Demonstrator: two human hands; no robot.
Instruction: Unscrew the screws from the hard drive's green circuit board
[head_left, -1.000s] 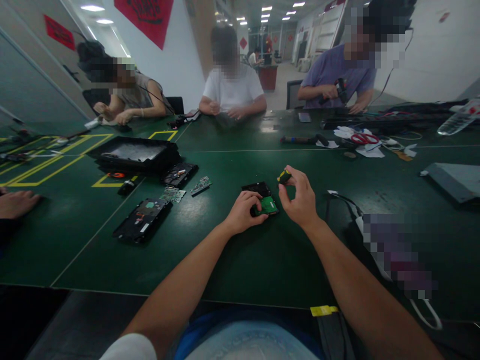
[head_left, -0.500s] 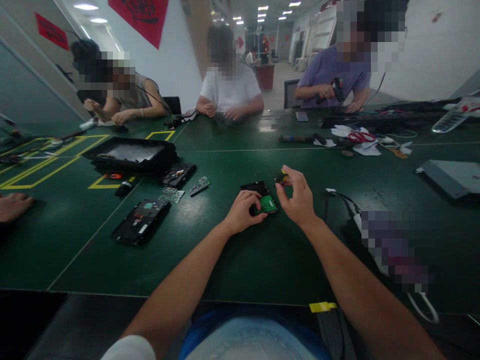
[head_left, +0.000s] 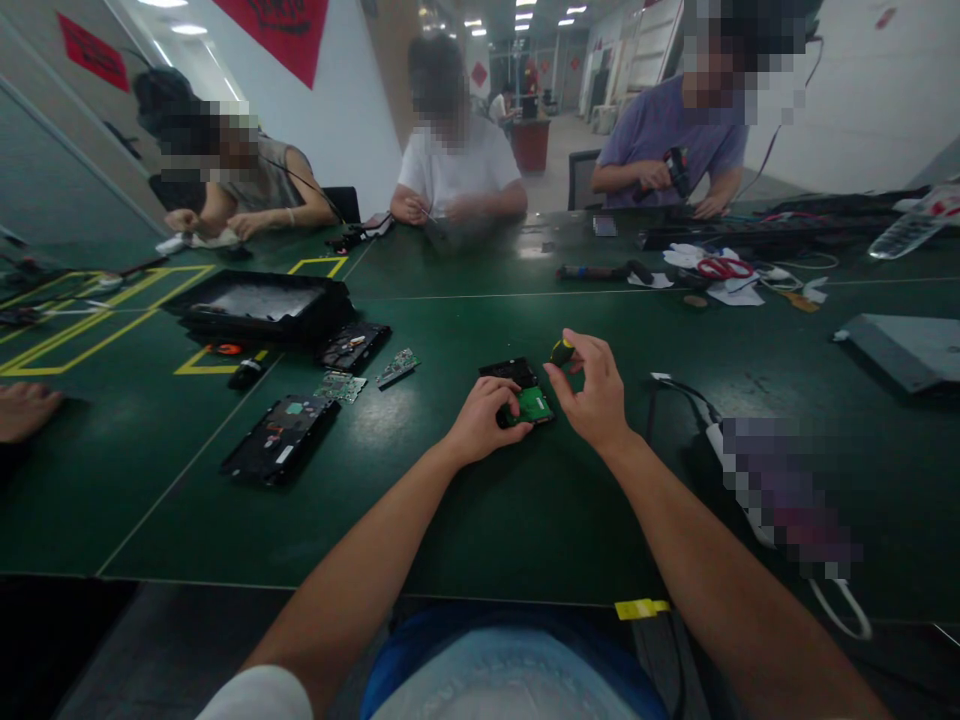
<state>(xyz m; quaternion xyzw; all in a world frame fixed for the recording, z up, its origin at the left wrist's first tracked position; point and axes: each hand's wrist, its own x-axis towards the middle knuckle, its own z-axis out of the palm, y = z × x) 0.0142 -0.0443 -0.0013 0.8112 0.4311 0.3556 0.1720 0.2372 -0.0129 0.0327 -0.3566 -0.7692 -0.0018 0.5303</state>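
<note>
In front of me a hard drive [head_left: 535,404] lies on the table, its green circuit board facing up and a black part at its far end. My left hand [head_left: 486,418] is closed around the drive's left side, thumb at the near edge, fingers curled over the board. Just to the right, my right hand [head_left: 596,385] pinches a short black-and-yellow screwdriver [head_left: 561,352] between thumb and fingers, above the table. Its tip cannot be made out.
On the left lie a black casing [head_left: 262,305], a black panel [head_left: 283,440] and small circuit boards [head_left: 397,368]. A power strip [head_left: 739,480] with cables and a grey metal box [head_left: 904,350] are on the right. Several people sit around; one holds a power drill [head_left: 675,172].
The screwdriver in my right hand has turned a little, showing more of its yellow end. My left hand stays on the hard drive. The view has shifted slightly.
</note>
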